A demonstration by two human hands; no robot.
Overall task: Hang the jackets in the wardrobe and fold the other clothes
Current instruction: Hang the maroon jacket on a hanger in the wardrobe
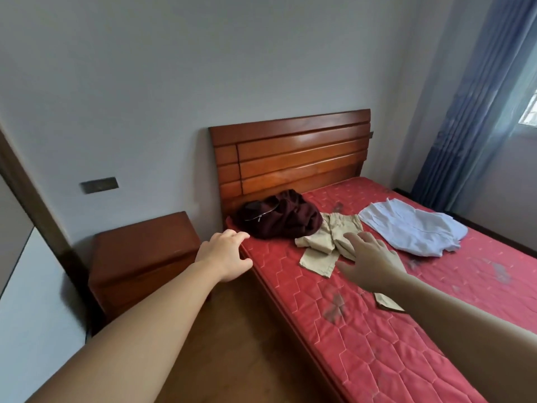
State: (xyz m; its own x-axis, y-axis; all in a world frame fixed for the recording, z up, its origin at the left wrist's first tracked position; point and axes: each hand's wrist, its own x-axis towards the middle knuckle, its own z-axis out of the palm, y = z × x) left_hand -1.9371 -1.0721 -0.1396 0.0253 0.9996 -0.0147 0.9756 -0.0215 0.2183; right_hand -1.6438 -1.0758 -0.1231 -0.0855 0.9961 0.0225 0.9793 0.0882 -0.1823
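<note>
Both hands reach forward toward the head end of the bed [377, 330], where three garments lie on the red quilted mattress. The dark maroon jacket [279, 218] sits crumpled nearest the headboard [290, 158], at the near-left corner of the mattress, with what looks like a thin wire hanger [263, 214] resting across it, though blur makes that hard to confirm. The left hand [225, 254] is the closer one: its fingers are spread and loosely bent, holding nothing, hovering just short of the jacket's lower left edge by the mattress rim. The jacket lies ahead and slightly right of that hand, its heap running roughly across the bed.

The right hand [370, 261] is also empty, fingers relaxed and splayed, poised over or perhaps touching the beige trousers [331, 242], which lie just right of the jacket, touching it, legs pointing toward the camera. A white shirt [412, 231] lies further right, apart from both hands.

Judging by the reach, the jacket is the likelier first pick, with the left arm extended nearly straight toward it
</note>
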